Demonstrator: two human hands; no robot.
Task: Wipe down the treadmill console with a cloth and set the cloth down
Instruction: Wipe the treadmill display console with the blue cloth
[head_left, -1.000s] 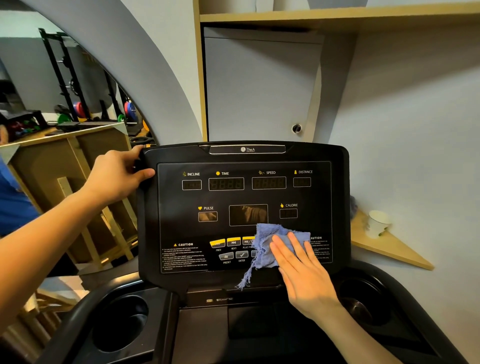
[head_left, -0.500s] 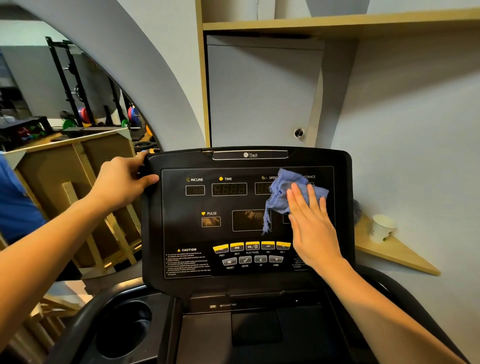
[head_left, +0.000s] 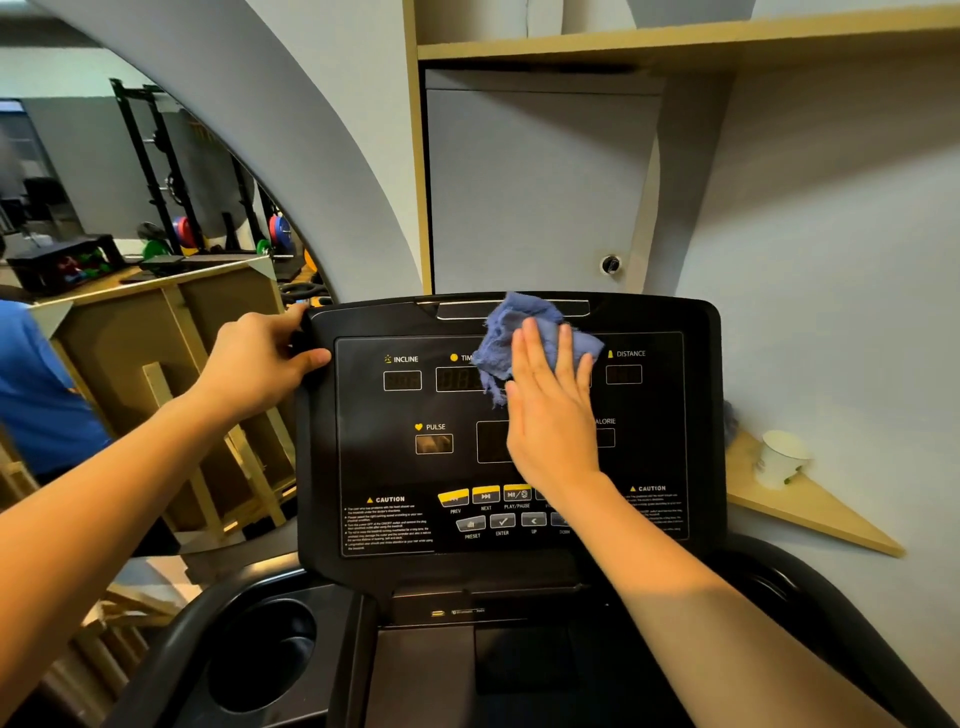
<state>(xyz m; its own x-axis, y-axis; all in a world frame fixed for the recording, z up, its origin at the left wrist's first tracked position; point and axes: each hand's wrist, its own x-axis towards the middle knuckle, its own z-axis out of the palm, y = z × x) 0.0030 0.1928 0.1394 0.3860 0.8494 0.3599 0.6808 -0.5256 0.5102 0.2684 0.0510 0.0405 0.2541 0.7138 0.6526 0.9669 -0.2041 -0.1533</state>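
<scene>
The black treadmill console (head_left: 395, 467) fills the middle of the head view, with display windows on top and yellow and grey buttons below. A crumpled blue cloth (head_left: 524, 325) lies against its upper centre, over the TIME and SPEED displays and the top trim. My right hand (head_left: 550, 410) presses the cloth flat with straight fingers. My left hand (head_left: 260, 358) grips the console's upper left edge, thumb on the front face.
A cup holder (head_left: 265, 654) sits lower left in the treadmill deck. A white paper cup (head_left: 782, 457) stands on a wooden corner shelf (head_left: 810, 514) to the right. A wooden frame (head_left: 171, 364) and a person in blue stand left. A grey cabinet is behind.
My right hand has slid the cloth from the lower button area up the right side, then left to the upper centre of the console. My left hand has kept its grip.
</scene>
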